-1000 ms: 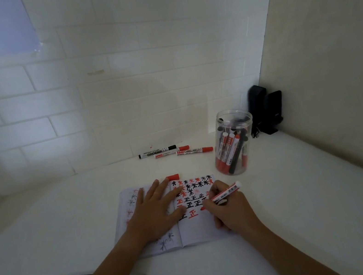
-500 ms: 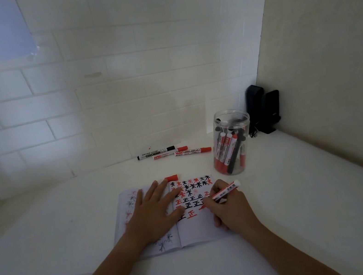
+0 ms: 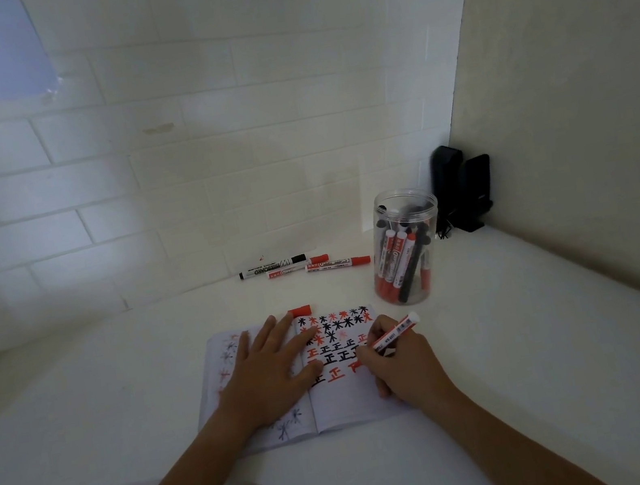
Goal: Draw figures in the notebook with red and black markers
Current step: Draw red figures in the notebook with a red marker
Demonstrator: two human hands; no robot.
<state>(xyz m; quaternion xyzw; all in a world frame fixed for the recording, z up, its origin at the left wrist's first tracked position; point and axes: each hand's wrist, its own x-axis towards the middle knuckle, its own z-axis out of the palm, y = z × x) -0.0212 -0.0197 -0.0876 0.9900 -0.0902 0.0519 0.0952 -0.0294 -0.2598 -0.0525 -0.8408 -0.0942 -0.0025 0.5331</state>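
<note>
Head view shows the open notebook (image 3: pixel 338 403) lying on the white desk (image 3: pixel 539 332), the left hand (image 3: pixel 273 372) spread flat across its spine with straight fingers, and the right hand (image 3: pixel 400 365) pinching a red marker (image 3: pixel 396 332) whose tip sits on the right page at an unfinished red figure in the lowest row. Wet ink could smear if the writing hand's heel drags over fresh strokes, and the loose red cap (image 3: pixel 300 311) at the notebook's top edge might roll away if the book shifts.
</note>
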